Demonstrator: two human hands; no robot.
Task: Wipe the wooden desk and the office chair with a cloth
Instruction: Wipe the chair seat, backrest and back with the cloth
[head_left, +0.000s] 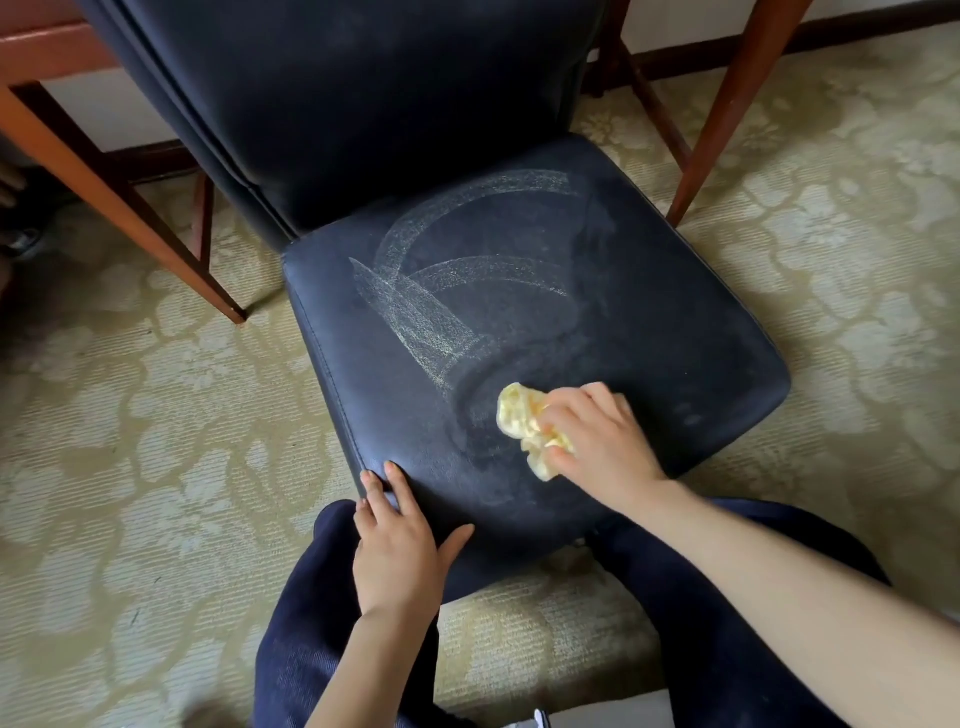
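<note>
A dark navy office chair (649, 291) stands in front of me, its seat marked with pale curved wipe streaks. My right hand (597, 441) grips a crumpled yellow cloth (524, 421) and presses it onto the front part of the seat. My left hand (400, 545) rests on the seat's front left corner, fingers straight over the edge and thumb spread on top. The chair's padded back rises at the top. Wooden desk legs (727, 104) stand behind the chair on both sides.
Patterned beige carpet (130, 441) covers the floor all around. My knees in dark trousers (311, 623) flank the seat's front. A slanted desk leg (119, 208) stands left of the chair. A grey object shows at the bottom edge.
</note>
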